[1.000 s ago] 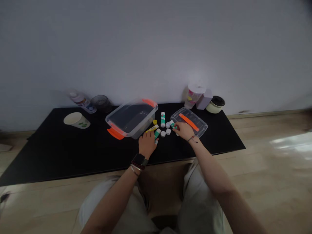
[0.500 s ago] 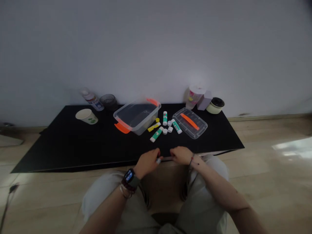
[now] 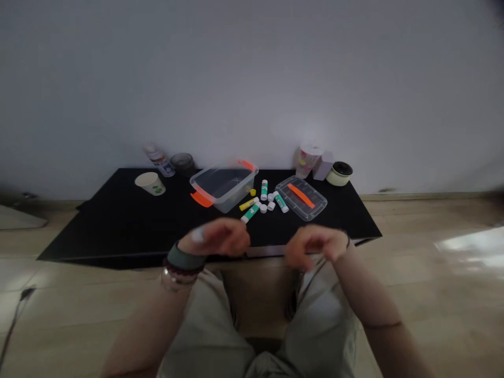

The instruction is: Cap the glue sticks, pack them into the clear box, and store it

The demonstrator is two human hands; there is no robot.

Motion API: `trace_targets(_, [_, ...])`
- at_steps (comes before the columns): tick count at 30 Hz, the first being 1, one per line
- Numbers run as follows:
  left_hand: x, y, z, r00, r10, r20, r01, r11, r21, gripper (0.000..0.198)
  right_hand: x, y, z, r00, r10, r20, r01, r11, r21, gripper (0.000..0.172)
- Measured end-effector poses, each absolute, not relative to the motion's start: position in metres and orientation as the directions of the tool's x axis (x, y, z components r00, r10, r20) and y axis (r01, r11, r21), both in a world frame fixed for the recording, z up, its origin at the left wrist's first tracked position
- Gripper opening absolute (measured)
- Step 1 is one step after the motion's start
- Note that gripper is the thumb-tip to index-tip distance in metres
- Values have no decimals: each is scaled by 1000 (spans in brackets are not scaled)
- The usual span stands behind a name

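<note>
My left hand (image 3: 218,237) hovers over the table's near edge, its fingers loosely bent and apart from any object; motion blurs it. To its right, my right hand (image 3: 315,245) is raised over the same edge, also blurred, fingers curved with a gap to the thumb and nothing between them. Beyond the hands lie three uncapped green-and-white glue sticks (image 3: 251,212) and a yellow one (image 3: 249,204). Several white caps (image 3: 271,206) and a yellow cap (image 3: 253,192) lie among them. A clear plastic box (image 3: 232,200) with orange latches stands behind left; its lid (image 3: 307,210) lies flat at right.
On the black table (image 3: 118,226), a paper cup (image 3: 150,184), a spray can (image 3: 159,160) and a dark glass (image 3: 184,164) stand at left. A patterned plastic cup (image 3: 307,160), a pale box (image 3: 323,166) and a cream pot (image 3: 339,174) stand at back right. A wall closes off the back.
Both hands have lifted from the table's near edge and turned, the left moving leftward and the right slightly rightward. The view has shifted a little; the objects on the table stay put.
</note>
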State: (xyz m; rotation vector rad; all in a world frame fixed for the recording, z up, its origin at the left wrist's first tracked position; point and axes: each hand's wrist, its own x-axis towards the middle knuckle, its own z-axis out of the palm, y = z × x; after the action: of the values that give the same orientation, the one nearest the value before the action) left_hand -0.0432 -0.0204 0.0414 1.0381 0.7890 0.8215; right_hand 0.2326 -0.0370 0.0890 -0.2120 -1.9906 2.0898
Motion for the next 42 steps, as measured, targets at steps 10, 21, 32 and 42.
trace_targets(10, [-3, 63, 38, 560, 795, -234, -522, 558, 646, 69, 222, 61, 29, -532, 835, -137, -262, -316, -912, 77])
trace_targets(21, [-16, 69, 9, 590, 747, -306, -454, 620, 640, 72, 232, 63, -6, -612, 748, -257, -242, -487, -839, 76])
trace_targets(32, [-26, 73, 6, 635, 729, -257, -490, 637, 596, 75, 232, 71, -7, -674, 727, -132, -361, -480, -800, 74])
trace_targets(42, [-27, 79, 3, 626, 740, -244, -384, 566, 730, 69, 228, 74, -10, -646, 751, -138, -368, -465, -805, 76])
